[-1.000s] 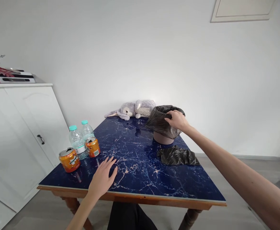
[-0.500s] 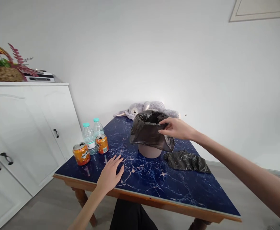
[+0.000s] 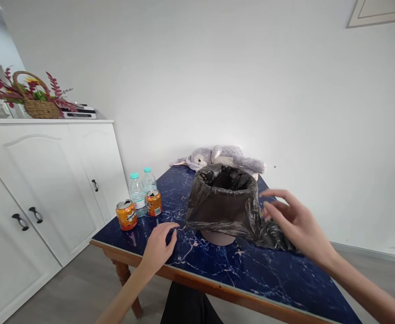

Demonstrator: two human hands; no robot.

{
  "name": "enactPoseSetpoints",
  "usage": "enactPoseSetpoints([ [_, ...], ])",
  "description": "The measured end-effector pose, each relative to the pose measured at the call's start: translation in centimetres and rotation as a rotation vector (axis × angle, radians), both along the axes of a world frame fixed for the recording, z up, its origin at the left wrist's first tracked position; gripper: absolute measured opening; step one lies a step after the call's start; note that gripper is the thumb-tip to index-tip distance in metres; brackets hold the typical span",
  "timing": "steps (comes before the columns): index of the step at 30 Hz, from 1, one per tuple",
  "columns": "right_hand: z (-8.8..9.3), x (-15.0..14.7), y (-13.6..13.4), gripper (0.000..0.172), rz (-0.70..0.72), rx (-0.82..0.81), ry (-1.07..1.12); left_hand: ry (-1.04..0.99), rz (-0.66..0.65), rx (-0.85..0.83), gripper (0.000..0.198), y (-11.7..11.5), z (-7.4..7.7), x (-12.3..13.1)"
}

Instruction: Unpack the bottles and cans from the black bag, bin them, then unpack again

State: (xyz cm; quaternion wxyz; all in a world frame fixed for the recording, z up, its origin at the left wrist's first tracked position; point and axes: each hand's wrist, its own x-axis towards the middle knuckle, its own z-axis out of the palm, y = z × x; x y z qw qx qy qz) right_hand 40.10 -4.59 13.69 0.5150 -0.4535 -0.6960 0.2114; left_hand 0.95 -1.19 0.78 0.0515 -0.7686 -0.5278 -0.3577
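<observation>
A small bin [image 3: 218,238] stands on the blue marbled table, lined with a black trash bag [image 3: 229,209] folded down over its rim. Only the lower part of the bin shows beneath the bag. My right hand [image 3: 293,218] is open beside the bag's right edge, fingers apart and holding nothing. Behind that hand, a crumpled black plastic bag [image 3: 275,235] lies on the table, partly hidden. Over the table's front left part, my left hand [image 3: 159,245] is open and empty, left of the bin.
Two orange cans [image 3: 127,216] and two clear bottles [image 3: 137,193] with teal caps stand at the left of the table [image 3: 197,265]. Behind the bin lies a grey plush toy [image 3: 238,157]. A white cabinet [image 3: 48,180] at left bears a flower basket [image 3: 42,108].
My right hand has let go of the bag's rim and moved right and down. The bin with its bag now sits nearer to me. My left hand stays near the same spot.
</observation>
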Motion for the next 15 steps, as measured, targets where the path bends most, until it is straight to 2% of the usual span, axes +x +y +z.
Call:
enactPoseSetpoints([
  [2, -3.6, 0.9, -0.8, 0.04, 0.039, -0.13, 0.081, -0.034, 0.02, 0.131, 0.022, 0.1, 2.5, -0.6],
  [4, -7.4, 1.6, -1.4, 0.043, 0.148, -0.278, 0.122, -0.039, 0.085, 0.252, 0.019, 1.1, 6.1, -1.4],
  [6, -11.0, 1.8, -1.6, 0.047, 0.247, -0.411, 0.151, -0.003, 0.193, 0.351, 0.021, 3.3, 10.3, -2.6],
  [8, -13.8, 1.8, -1.3, 0.05, 0.307, -0.502, 0.174, 0.075, 0.335, 0.379, 0.029, 6.3, 14.2, -3.8],
  [11, -15.9, 1.6, -0.1, 0.053, 0.314, -0.543, 0.184, 0.279, 0.526, 0.245, 0.047, 11.0, 18.3, -5.5],
  [13, -16.4, 1.6, 0.7, 0.055, 0.31, -0.535, 0.192, 0.42, 0.59, 0.057, 0.052, 13.5, 19.6, -6.2],
  [15, -16.6, 1.6, 1.3, 0.056, 0.303, -0.521, 0.2, 0.497, 0.598, -0.085, 0.049, 14.9, 19.9, -6.6],
])
